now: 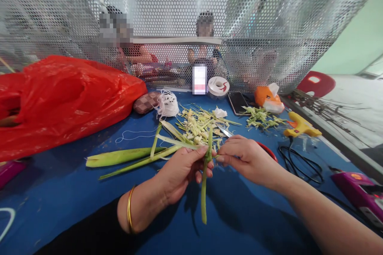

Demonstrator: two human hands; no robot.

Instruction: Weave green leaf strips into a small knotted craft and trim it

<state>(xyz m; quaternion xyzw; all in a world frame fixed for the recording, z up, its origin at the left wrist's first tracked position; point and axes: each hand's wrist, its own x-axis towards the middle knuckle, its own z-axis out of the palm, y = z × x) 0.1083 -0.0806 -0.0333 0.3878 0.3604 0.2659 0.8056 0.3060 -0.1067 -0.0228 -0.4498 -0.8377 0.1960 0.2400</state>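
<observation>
My left hand (pixel 187 169), with a gold bangle at the wrist, pinches a green leaf strip (pixel 204 195) that stands lengthwise across the fingers. A small knot or fold shows in the strip at the fingertips. From the right, my right hand (pixel 243 157) pinches the side of that strip, thumb against forefinger. Scissors (pixel 225 130) lie just behind the right hand, their red handle partly hidden by it. Left of my hands rest a broad green leaf (pixel 119 157) and thinner strips. Pale leaf scraps (pixel 194 123) are heaped behind.
A red plastic bag (pixel 72 99) fills the left side. White string (pixel 168 104), a ribbon spool (pixel 218 87), a lit phone (pixel 199 79) and a dark phone (pixel 237 102) stand or lie at the back. A yellow glue gun (pixel 301 125) and its cord lie right, near a purple power strip (pixel 359 191).
</observation>
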